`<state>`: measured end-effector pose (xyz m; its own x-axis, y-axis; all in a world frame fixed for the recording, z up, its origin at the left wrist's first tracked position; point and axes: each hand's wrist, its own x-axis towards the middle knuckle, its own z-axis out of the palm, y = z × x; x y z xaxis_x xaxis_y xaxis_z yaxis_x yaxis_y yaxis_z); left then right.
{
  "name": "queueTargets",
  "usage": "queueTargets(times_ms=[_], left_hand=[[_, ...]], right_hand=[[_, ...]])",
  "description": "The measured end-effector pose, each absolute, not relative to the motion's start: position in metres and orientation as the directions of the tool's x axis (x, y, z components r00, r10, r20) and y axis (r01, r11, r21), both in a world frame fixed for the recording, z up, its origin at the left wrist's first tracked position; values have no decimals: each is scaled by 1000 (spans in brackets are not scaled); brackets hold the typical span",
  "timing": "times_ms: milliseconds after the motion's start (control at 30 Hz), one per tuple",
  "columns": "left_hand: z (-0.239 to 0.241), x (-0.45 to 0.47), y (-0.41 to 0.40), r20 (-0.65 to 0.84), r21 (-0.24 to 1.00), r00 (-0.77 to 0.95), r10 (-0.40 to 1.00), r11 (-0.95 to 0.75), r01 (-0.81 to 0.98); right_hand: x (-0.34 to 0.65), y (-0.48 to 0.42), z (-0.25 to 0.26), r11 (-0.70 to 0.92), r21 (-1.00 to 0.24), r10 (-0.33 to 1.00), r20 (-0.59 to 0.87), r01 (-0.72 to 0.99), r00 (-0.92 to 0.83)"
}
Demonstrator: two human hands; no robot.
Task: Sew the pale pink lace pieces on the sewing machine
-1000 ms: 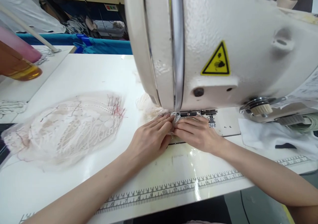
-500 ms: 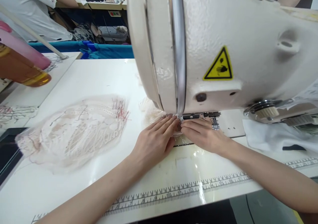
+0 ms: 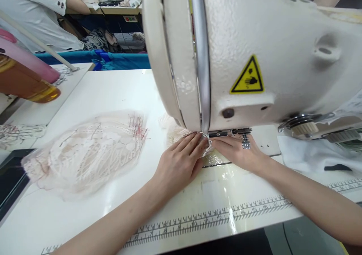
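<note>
The left hand (image 3: pixel 179 159) lies palm down on the tabletop (image 3: pixel 124 93), its fingers stretched side by side over pale lace fabric (image 3: pixel 174 130); the thumb is mostly tucked out of sight, so I cannot tell whether it pinches anything. The right hand (image 3: pixel 240 149) reaches in from the other side, its fingertips close to the lace edge but partly covered by a dark metal attachment (image 3: pixel 220 133); whether they grip the edge or only press beside it cannot be made out.

The fabric sits under the needle end of a sewing machine (image 3: pixel 232 40), partly beneath the left fingers and partly behind the machine's head, so its full outline is hidden. The stitching point itself is too small and crowded to read. The machine runs out of view at the top and right.

Well to the left lies a sheer bundle (image 3: pixel 90 153) of lace, its layers blurring together, with reddish threads at one end. A black object (image 3: pixel 14 176) and an amber container (image 3: pixel 28 81) are cut off by the left edge. Behind, another person (image 3: pixel 31 17) shows only in part.
</note>
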<state>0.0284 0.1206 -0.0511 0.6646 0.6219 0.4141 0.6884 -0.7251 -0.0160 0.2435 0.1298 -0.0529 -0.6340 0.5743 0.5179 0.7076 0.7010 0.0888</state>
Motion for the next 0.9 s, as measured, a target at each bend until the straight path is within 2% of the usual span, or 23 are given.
queueTargets(times_ms=[67, 267, 400, 467, 567, 733, 900], left_hand=[[-50, 29, 120, 397, -19, 670, 627, -725, 689], [-52, 29, 121, 380, -50, 705, 599, -747, 663], [-53, 28, 120, 430, -140, 772, 469, -809, 570], [-53, 26, 120, 427, -142, 777, 463, -814, 563], [-53, 24, 121, 423, -110, 765, 486, -810, 576], [-52, 20, 123, 434, -66, 737, 518, -797, 600], [-50, 19, 125, 453, -65, 716, 531, -782, 620]], right_hand=[[244, 133, -52, 715, 47, 579, 520, 698, -628], [246, 138, -54, 701, -211, 679, 487, 681, -549], [246, 138, -53, 704, -258, 687, 482, 661, -544], [244, 138, -51, 704, -262, 687, 488, 660, -539], [242, 137, -50, 702, -205, 673, 503, 681, -542], [242, 136, -55, 748, 32, 561, 504, 663, -657], [237, 133, -59, 789, 83, 516, 448, 609, -730]])
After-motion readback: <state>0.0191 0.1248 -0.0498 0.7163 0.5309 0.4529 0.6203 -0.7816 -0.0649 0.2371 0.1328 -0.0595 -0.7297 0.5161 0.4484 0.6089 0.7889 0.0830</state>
